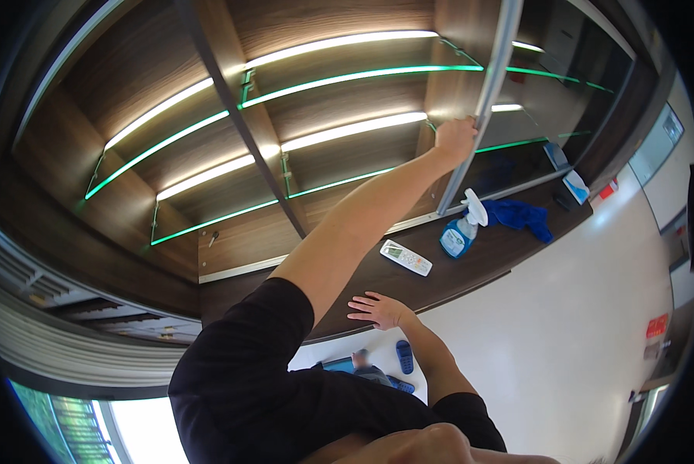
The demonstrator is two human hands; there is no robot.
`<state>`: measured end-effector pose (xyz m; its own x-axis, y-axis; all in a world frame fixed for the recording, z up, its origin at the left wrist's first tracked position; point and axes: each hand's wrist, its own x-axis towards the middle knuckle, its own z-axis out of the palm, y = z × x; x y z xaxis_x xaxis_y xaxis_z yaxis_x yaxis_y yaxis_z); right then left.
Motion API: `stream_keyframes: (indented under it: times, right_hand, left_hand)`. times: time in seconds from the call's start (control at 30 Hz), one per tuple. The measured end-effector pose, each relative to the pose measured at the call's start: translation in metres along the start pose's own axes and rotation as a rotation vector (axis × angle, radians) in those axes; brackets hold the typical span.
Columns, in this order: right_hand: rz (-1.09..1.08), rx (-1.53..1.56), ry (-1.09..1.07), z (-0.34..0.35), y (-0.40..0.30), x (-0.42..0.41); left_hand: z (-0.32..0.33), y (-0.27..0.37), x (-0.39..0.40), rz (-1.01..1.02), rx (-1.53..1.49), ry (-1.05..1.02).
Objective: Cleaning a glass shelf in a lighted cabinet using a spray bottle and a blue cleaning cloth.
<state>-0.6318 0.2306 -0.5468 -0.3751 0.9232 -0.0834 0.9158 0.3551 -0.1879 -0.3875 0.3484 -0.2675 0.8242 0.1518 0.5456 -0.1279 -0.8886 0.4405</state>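
My left hand reaches up across the cabinet with its fingers closed on the metal edge frame of a dark glass door. My right hand rests with its fingers apart at the front edge of the dark wood counter, holding nothing. Between the hands, a white remote control lies on the counter. To its right stands a spray bottle of blue liquid with a white trigger head, beside a crumpled blue cloth.
Lit glass shelves with green-glowing edges fill the wooden cabinet. A key sits at its lower left. A blue-and-white box stands at the counter's right end. On the pale floor are blue slippers and a person, partly hidden.
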Motion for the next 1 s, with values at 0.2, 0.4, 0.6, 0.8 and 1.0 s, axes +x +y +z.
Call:
stream_keyframes:
  times: [0.2, 0.4, 0.6, 0.8, 1.0]
  right_hand:
    - [0.017, 0.0, -0.001, -0.007, -0.001, 0.016]
    - [0.045, -0.015, 0.066, 0.0, -0.004, 0.008]
    - [0.057, -0.103, 0.044, 0.009, -0.004, 0.01]
    - [0.129, -0.027, 0.02, 0.006, -0.005, 0.008]
    - [0.647, 0.291, 0.718, 0.003, -0.037, 0.0]
  left_hand:
    - [-0.001, -0.038, -0.011, -0.001, -0.02, 0.042]
    - [-0.026, -0.008, -0.094, -0.109, -0.27, 0.144]
    - [-0.009, -0.046, -0.29, -0.285, -0.408, 0.19]
    - [-0.012, -0.105, -0.436, -0.456, -0.202, -0.006]
    - [-0.047, -0.155, -0.497, -0.491, 0.037, -0.113]
